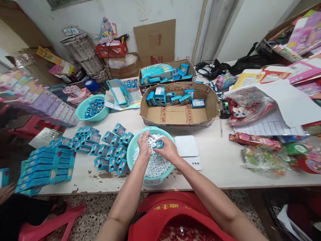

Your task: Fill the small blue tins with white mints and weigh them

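Over a turquoise basin [129, 157] of small white pellets [156, 167], my left hand [143, 144] is closed around a heap of the pellets. In my right hand [168, 149] is a small blue box [158, 144], held close to the left hand's fingers. Whether pellets are inside that box I cannot tell. Left of the basin stand several small blue boxes [110, 152] with round holes on the near side. A white digital scale [187, 147] sits just right of the basin.
A cardboard tray [173, 117] with several blue boxes lies behind the basin, a fuller carton [167, 72] beyond it. A second basin [79, 112] holds shiny blue pieces. Stacked blue cartons [47, 167] and another person's hand [7, 193] are at left. Packaging [255, 142] crowds the right.
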A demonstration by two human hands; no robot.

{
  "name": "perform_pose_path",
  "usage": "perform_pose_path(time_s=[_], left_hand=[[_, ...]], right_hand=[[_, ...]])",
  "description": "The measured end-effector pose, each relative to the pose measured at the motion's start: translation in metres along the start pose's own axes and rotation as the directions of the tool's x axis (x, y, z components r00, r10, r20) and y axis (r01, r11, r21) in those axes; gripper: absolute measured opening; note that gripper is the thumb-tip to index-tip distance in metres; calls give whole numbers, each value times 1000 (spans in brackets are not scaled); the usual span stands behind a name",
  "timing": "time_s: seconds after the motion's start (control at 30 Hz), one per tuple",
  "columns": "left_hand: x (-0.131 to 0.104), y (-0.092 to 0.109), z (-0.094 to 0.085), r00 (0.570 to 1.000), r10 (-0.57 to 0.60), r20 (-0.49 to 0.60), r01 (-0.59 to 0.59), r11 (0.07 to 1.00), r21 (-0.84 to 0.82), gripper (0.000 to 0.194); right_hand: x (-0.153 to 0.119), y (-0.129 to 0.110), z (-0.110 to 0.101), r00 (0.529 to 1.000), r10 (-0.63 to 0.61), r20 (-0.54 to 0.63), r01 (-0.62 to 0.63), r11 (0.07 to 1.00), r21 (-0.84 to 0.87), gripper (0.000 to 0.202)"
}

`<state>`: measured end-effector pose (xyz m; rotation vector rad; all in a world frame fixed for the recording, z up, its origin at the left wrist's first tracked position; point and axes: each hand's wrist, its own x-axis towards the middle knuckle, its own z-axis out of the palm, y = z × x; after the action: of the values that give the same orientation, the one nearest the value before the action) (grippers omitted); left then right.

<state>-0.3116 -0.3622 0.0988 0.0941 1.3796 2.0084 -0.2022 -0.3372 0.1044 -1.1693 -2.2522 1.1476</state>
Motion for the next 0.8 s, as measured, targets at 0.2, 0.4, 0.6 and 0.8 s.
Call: perform_pose_path(time_s=[0.2,0.4,0.6,0.8], left_hand=[[10,11,-6,992,-18,124,17,1000,15,36],[16,17,-5,977,-50,208,45,999,28,36],[15,18,-5,972,-22,236,10,999,49,32],[12,19,-2,980,-11,199,-1,998,63,32]], right_hand=[[1,-4,17,994,42,-98,-35,997,73,33],[0,-4,28,982,45,-182,-19,990,139,32],[1,-3,27,977,60,-203,-22,983,184,32],[3,-1,24,983,30,-183,15,971,240,33]])
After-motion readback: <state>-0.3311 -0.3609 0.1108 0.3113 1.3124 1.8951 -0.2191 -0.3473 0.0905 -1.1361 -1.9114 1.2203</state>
